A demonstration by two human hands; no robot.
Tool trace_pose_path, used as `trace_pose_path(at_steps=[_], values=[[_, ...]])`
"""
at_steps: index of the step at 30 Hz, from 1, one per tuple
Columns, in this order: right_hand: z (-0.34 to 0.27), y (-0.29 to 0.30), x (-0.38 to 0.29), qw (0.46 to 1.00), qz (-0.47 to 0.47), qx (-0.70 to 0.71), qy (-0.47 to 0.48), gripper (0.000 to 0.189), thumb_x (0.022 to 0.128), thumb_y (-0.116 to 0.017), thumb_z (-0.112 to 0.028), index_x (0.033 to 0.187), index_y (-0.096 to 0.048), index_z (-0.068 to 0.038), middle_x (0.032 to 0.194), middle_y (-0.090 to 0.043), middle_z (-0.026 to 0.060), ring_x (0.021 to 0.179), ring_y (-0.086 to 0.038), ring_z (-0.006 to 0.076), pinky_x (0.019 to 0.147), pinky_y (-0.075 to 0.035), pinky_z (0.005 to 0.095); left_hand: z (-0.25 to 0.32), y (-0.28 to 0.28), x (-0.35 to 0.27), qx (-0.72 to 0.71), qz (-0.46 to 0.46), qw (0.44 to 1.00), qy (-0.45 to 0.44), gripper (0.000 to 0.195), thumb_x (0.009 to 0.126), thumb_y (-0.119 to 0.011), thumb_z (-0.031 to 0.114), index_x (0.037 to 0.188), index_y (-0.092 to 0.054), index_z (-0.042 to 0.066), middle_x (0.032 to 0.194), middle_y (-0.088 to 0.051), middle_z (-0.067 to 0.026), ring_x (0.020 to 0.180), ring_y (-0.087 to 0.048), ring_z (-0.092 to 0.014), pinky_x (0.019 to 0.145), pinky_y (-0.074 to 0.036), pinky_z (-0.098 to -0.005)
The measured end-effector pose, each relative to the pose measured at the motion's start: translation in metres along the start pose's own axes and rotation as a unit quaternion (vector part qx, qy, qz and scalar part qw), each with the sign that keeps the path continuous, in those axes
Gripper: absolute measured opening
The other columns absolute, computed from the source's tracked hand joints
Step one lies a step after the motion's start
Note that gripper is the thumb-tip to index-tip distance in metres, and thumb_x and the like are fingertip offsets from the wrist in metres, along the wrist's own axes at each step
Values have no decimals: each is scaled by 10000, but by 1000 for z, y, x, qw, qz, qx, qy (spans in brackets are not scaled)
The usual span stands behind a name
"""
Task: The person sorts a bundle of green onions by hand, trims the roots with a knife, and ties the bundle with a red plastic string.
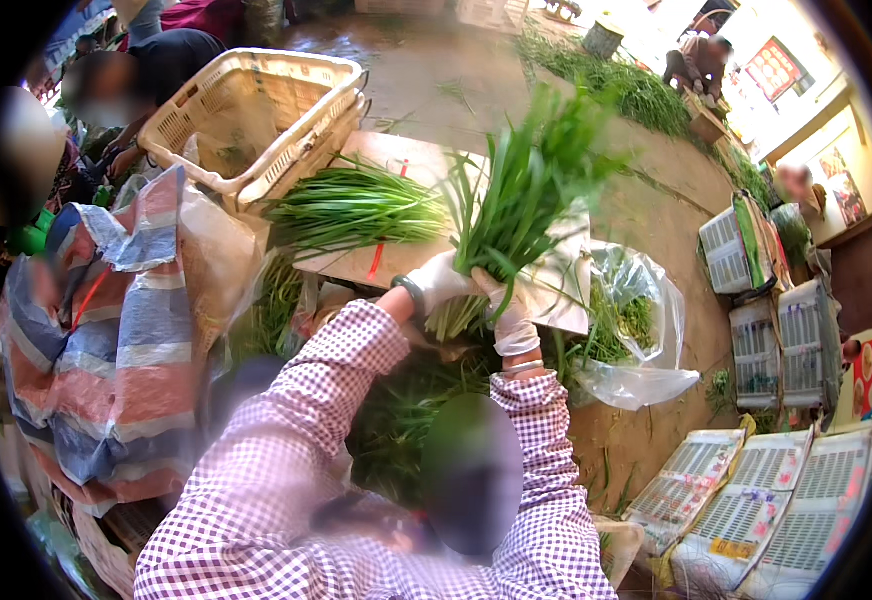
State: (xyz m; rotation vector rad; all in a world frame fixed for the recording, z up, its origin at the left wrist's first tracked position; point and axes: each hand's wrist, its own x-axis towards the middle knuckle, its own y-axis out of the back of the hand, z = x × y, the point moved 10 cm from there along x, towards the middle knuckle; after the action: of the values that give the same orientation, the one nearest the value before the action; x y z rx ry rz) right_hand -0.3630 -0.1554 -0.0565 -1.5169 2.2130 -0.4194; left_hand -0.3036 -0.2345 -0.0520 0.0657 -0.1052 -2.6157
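In white gloves, my left hand (437,283) and my right hand (509,311) grip a loose bunch of Chinese chives (515,199) near its base. The leaves fan up and away from me, blurred at the tips, and the cut ends (457,316) point toward my body. Beneath it is a pale board (567,292) with red tape strips on it. Just left of the held bunch, a flat pile of chives (361,208) lies across that board, its leaf tips toward the left.
Cream plastic crates (316,82) stand nested behind the board. A striped woven sack (143,360) bulges at my left; a clear plastic bag (635,322) with greens sits right. Loose chives (398,427) lie by my lap. White crates (743,487) line the right. Several people work nearby.
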Motion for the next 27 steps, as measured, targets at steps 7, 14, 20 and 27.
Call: trace_pose_path(at_steps=[7,14,20,27], values=[[63,1,-23,973,77,68,-205,328,998,-568,-325,1027,-627,-4,845,-636,23,733,-591,117,653,-483,261,-97,-16,-52,-288,31,900,326,449,837,-764,301,1185,-625,54,1056,-697,-113,887,-690,-254,756,-567,-440],[97,9,-59,989,28,-57,-131,491,916,-678,-144,1346,-460,-55,1130,-624,78,936,-645,198,784,-551,318,-86,-51,-64,-354,27,880,314,396,853,-750,303,1171,-645,90,1022,-707,-64,858,-661,-180,742,-540,-361],[90,-4,-76,983,66,-77,-153,358,830,-754,-99,1148,-606,-27,986,-666,28,849,-639,151,723,-516,303,-100,-61,-73,-431,63,844,313,329,871,-732,225,1149,-649,69,1054,-707,-85,907,-663,-216,837,-529,-388],[66,-5,-107,986,146,-62,-45,451,799,-768,-67,1187,-539,-34,942,-634,21,766,-610,139,679,-500,282,-85,-93,-88,-576,34,767,282,396,918,-671,328,1209,-616,66,1119,-687,-98,999,-653,-237,891,-519,-411]])
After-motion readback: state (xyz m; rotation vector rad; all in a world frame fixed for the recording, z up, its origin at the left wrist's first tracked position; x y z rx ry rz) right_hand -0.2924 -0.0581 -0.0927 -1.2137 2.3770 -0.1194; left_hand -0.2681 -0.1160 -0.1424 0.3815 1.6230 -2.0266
